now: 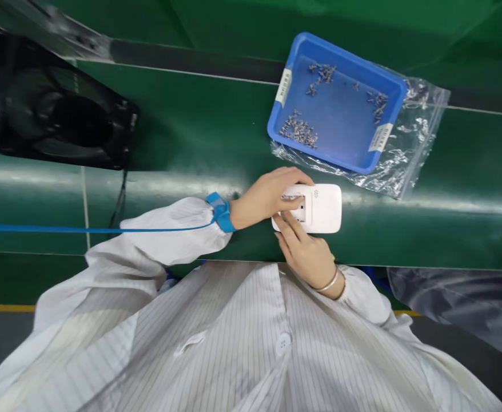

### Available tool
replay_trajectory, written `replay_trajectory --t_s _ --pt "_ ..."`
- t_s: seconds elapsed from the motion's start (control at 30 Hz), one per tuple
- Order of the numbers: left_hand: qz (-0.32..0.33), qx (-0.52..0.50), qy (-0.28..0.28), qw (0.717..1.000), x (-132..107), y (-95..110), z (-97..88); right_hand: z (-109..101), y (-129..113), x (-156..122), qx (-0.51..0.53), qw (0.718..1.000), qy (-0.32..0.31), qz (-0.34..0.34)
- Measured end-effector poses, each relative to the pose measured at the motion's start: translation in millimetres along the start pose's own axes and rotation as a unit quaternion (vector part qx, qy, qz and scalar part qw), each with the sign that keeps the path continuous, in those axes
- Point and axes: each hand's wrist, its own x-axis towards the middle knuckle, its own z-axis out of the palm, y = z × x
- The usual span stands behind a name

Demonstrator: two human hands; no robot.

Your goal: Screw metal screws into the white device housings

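Observation:
A white plastic device (327,209) with rounded corners lies on the green bench, its recessed compartment and a small cluster of holes facing up. My left hand (277,191), wearing a blue wrist strap, grips its left end, with the thumb over the recess and the fingers along the far edge. From the near side my right hand (309,254) holds the same end, fingertips close to the left thumb. Both hands partly cover the recess, so what lies under the fingertips is hidden.
Beyond the device, a blue tray (341,166) holds several small metal screws (298,133) in loose piles. It rests on a clear zip bag (422,137). A black fan (62,109) stands at the left. The strap's blue cord (83,230) runs off leftward.

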Motion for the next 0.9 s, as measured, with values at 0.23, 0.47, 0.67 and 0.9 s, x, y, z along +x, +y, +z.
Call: replay_trajectory --t_s 0.23,0.47,0.67,0.9 --pt "0.002 -0.089 -0.017 0.996 -3 -13 2.4 3 -5 3 -0.029 0.999 0.029 -0.009" --pt "0.019 -0.134 -0.018 0.991 -7 -17 -0.5 -8 -5 0 0.062 0.995 0.079 0.025" --pt "0.054 -0.066 0.030 0.996 -13 -17 5.6 -15 -1 -2 0.010 0.991 0.125 0.050" --pt "0.210 0.450 0.415 0.763 -86 -19 -72.2 -10 -1 0 -0.051 0.995 0.064 0.052"
